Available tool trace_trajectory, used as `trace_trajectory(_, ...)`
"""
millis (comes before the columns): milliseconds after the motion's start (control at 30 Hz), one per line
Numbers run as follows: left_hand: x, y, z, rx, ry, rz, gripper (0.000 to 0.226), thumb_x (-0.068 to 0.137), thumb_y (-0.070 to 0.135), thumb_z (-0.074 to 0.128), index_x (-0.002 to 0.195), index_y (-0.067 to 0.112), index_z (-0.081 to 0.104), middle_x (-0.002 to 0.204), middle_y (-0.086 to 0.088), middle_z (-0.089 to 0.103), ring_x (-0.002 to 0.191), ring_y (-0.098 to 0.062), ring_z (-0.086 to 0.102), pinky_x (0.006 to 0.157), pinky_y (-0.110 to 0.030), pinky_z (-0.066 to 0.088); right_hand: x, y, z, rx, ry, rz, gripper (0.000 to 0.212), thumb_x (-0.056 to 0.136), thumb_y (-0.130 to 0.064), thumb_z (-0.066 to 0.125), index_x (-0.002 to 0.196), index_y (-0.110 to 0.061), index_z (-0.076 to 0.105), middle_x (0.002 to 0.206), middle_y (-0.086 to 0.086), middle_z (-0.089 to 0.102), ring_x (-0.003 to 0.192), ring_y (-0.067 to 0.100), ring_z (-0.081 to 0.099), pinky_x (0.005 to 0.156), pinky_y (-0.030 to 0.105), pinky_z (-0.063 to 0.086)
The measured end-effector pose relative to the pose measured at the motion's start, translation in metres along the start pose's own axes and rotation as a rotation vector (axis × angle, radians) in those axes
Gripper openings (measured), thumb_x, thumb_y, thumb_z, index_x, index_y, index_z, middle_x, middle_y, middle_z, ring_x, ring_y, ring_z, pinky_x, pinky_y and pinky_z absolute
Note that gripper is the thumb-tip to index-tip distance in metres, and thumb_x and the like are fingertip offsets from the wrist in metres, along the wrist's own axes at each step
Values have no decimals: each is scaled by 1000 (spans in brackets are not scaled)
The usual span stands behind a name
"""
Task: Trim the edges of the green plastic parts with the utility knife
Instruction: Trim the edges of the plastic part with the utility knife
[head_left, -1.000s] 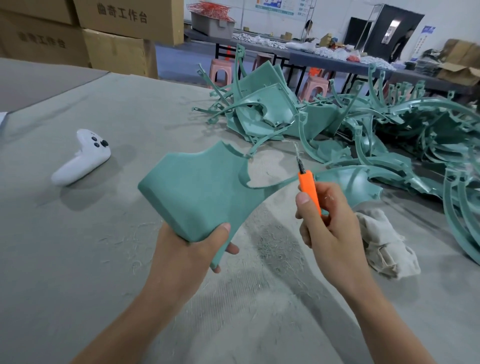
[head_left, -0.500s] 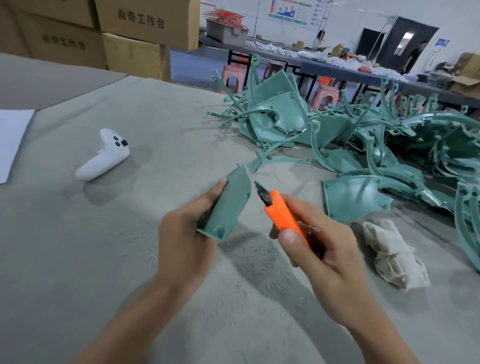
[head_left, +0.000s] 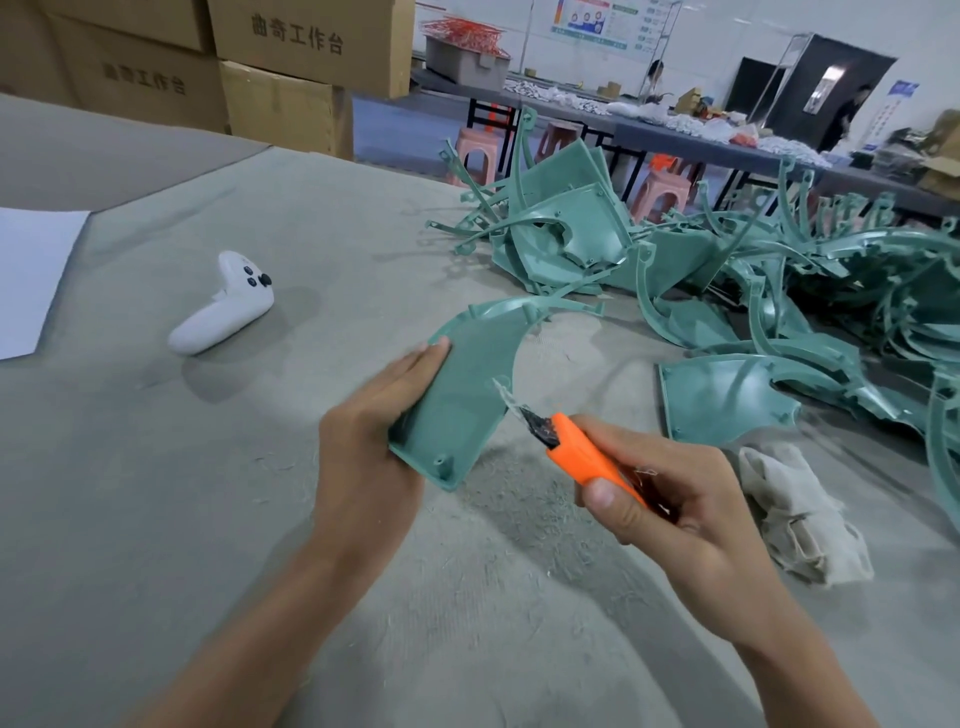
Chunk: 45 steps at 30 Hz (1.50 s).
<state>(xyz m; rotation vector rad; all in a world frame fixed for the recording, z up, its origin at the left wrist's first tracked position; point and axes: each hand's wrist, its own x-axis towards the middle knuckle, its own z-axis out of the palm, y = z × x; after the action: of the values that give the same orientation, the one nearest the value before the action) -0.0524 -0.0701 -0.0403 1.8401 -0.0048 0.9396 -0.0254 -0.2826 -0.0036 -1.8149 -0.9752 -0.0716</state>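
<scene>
— Grey felt table (head_left: 156, 519), shavings strewn across it. What's held?
— The left hand (head_left: 374, 447) grips the green part (head_left: 462, 384) just above the felt, fingers along its left edge. The right hand (head_left: 670, 509) is wrapped tight round the orange utility knife (head_left: 587, 457).
— What changed?
— 0.5 s ago the part showed edge-on. Now its ribbed face is turned up and the blade meets the inner curve, with a sliver curling off. Trimming looks underway.
— Axes?
— The part runs from its near corner up and away, arcing right toward the pile (head_left: 727, 270). The knife points up-left.
</scene>
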Motion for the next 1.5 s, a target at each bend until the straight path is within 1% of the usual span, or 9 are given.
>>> trace_trajectory(233,-3,1,2,-22,-44,-21,54,77,-23,63,125,1,61,126,-9,64,121,-22,58,104,-48,44,-1,0,-3,-42,39,-31,31,90,-33,62,118,-24,71,74,-12,57,61,7,47,58,17,36)
trace_trajectory(433,-4,9,5,-34,-55,-26,55,76,-25,56,124,1,59,122,0,62,115,-2,56,101,-13,40,-1,0,-5,17,39,-27,32,90,-34,62,119,-23,71,72,-11,58,59,8,47,57,18,36)
trace_trajectory(633,-5,10,4,4,-50,-22,54,76,-22,58,123,4,62,118,4,64,112,-1,57,96,-9,41,0,2,-5,11,27,-29,31,91,-41,63,119,-29,70,72,-11,55,59,10,45,56,19,36)
trace_trajectory(767,-6,10,5,21,-81,6,51,75,-16,55,121,4,64,111,20,61,97,25,51,81,1,37,0,5,-4,22,44,-28,32,90,-42,63,120,-33,69,69,-9,52,57,7,42,54,17,34)
trace_trajectory(900,-9,9,8,15,-75,-13,49,74,-1,50,120,5,65,104,22,61,84,30,48,72,3,35,-1,7,-4,24,56,-15,31,89,-37,62,120,-35,69,67,-1,49,56,8,39,53,18,31)
trace_trajectory(1067,-11,4,9,56,-74,-29,48,78,-14,62,121,6,65,106,30,57,92,27,52,78,2,38,1,10,-1,-60,125,-35,32,89,-36,62,120,-31,68,67,-16,50,56,-1,38,55,10,29)
trace_trajectory(1200,-12,3,10,90,-67,-3,49,78,-15,60,121,7,65,112,22,59,98,28,50,82,2,37,4,12,0,-183,215,-52,40,89,-36,61,123,-17,66,73,-29,58,59,-3,51,58,5,31)
trace_trajectory(1433,-12,5,10,113,-47,33,49,77,-6,55,122,10,65,116,21,58,106,19,52,89,0,38,4,16,3,-323,360,-62,42,89,-40,60,128,-22,59,77,-23,59,63,-3,51,58,8,33)
trace_trajectory(1500,-12,5,10,123,-52,42,51,77,-14,59,121,9,65,116,14,60,108,12,53,89,-1,38,4,16,4,-363,398,-71,44,90,-39,60,129,-20,58,83,-24,61,67,-6,53,60,7,36)
